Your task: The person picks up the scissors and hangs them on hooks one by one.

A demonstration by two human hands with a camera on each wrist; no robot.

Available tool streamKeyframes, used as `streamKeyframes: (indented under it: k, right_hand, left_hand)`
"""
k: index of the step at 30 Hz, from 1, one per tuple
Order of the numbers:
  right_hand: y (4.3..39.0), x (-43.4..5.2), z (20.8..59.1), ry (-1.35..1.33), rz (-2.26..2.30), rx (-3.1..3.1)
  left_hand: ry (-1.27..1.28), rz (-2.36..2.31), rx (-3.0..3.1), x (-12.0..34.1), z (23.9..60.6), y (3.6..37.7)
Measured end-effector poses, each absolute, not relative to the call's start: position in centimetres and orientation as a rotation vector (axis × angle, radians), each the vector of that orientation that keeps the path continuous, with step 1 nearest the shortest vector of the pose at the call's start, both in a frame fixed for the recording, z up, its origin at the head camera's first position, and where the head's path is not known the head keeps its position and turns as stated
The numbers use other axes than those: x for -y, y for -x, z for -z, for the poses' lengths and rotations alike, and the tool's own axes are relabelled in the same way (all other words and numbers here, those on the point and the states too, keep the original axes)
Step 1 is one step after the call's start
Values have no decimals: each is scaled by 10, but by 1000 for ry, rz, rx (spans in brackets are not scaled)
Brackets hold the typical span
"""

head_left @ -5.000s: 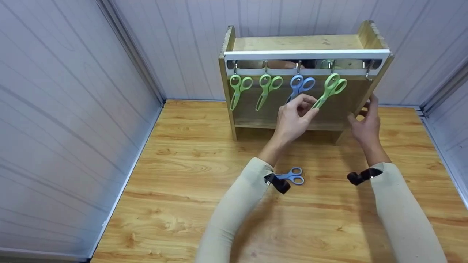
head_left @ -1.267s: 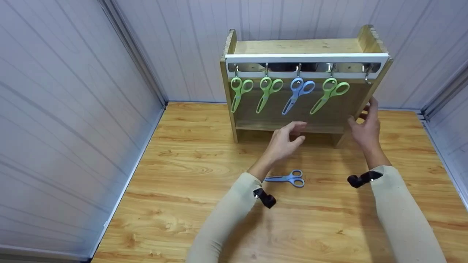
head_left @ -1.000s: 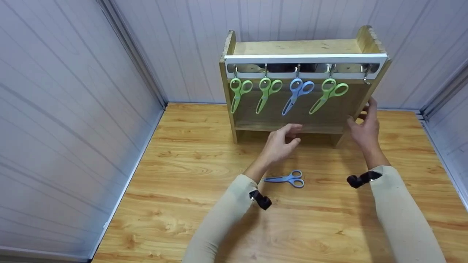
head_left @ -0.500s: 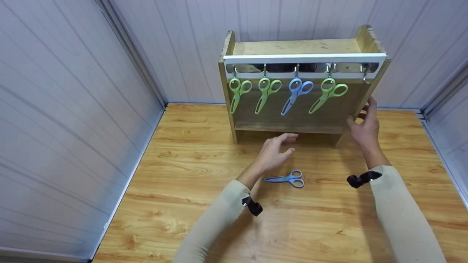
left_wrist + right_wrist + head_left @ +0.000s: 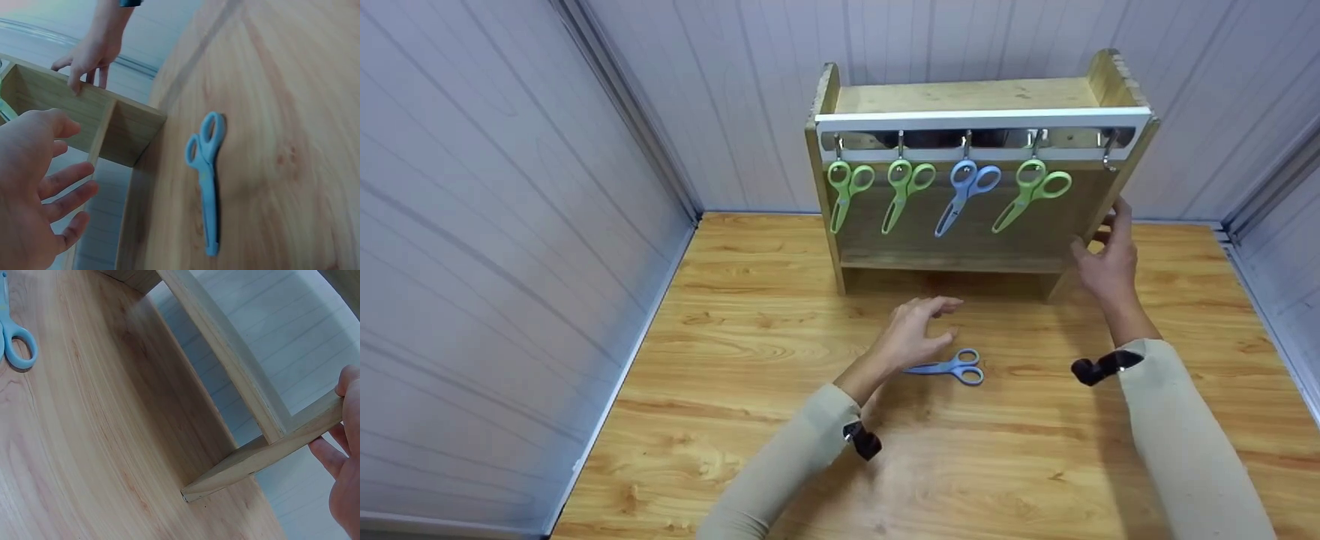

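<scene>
The scene is being viewed by the head camera from above and behind, angled down over the table [image 5: 720, 330] towards the wooden rack [image 5: 975, 94] at the far wall. A close, low, tilted view along the tabletop is being given from the left wrist, with the blue scissors [image 5: 205, 169] near. The rack's side panel [image 5: 264, 461] is being seen from just beside it by the right wrist camera. The scissors and rack are being shared by all three views.

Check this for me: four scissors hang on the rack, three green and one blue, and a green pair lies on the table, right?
Not quite. The pair on the table is blue, not green, as the head view shows. The rest stands: four scissors hang on the rack, three green and one blue.
</scene>
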State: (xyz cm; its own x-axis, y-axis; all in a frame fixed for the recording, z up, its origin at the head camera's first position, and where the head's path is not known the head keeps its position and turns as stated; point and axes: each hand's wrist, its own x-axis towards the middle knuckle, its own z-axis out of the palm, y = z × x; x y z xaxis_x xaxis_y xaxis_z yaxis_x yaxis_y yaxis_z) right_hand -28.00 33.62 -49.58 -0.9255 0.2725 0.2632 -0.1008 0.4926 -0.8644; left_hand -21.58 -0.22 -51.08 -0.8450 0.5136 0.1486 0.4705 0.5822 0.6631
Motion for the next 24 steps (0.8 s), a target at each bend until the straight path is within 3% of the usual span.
streamKeyframes:
  k: [24]
  right_hand:
    - [281,-336,496,126,-1426,2350]
  left_hand:
    - [-909,-625,-2952,22,540,208]
